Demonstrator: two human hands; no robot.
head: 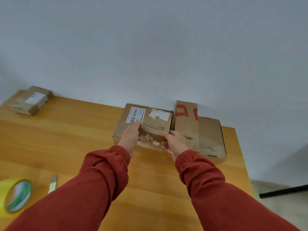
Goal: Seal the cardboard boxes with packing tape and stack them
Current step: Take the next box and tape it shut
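Observation:
A cardboard box with white labels [155,120] stands at the far edge of the wooden table [75,139], against the wall. My left hand [130,136] lies on its top with straight fingers. My right hand [175,142] grips the box's near right corner, fingers curled round the edge. Touching that box on the right is a larger cardboard box [205,137] with red print and a raised flap. A third, smaller box [31,101] lies at the table's far left corner. A yellow roll of packing tape [14,195] rests at the near left.
A small cutter or strip [53,183] lies right of the tape roll. The wall runs along the table's far edge. Past the table's right edge the floor shows, with a dark bar [283,190] on it.

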